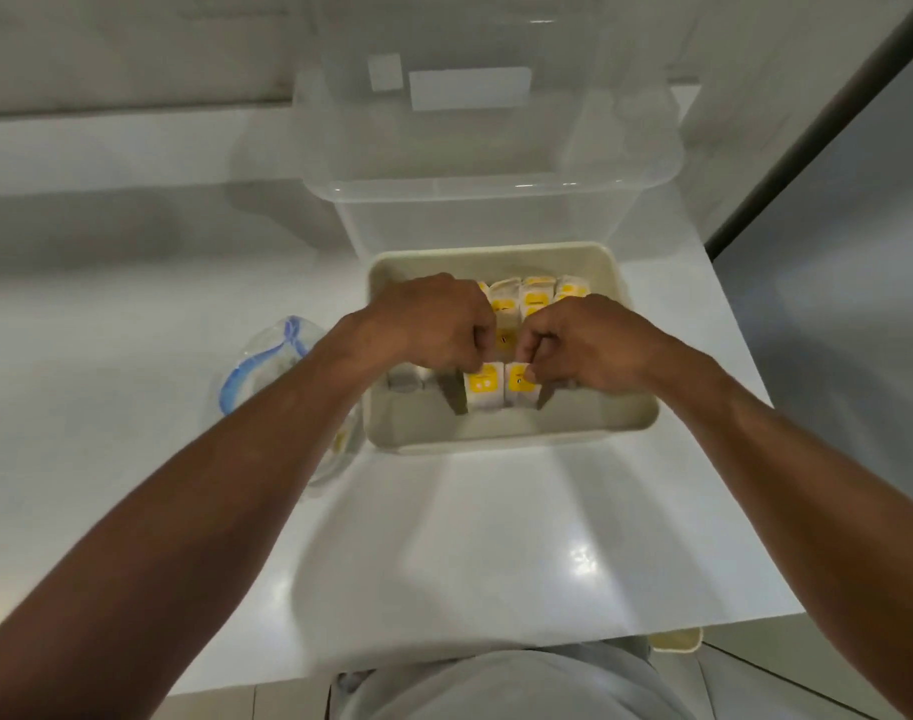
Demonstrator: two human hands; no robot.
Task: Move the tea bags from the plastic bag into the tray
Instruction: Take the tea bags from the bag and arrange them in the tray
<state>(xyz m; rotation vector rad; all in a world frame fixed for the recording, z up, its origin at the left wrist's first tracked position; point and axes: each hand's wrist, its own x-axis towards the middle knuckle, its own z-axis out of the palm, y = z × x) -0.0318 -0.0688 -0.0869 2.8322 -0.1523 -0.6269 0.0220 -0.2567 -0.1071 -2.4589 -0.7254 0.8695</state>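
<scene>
Head view: tray [636,413] mid-frame holds many tea bags [535,293]; left hand [433,324] and right hand [584,340] pinch two more; plastic bag [267,366] looks nearly emptied.

tray [511,440] on counter [496,537], centre. tea bags [480,387] in rows inside it. plastic bag [259,366] just left of tray. storage bin [475,210] right behind tray. left hand [433,324] and right hand [584,340] side by side over tray, pinching front-row bags.

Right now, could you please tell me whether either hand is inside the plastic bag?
No, both the left hand and the right hand pinch tea bags in the tray, while the plastic bag lies beside it.
</scene>
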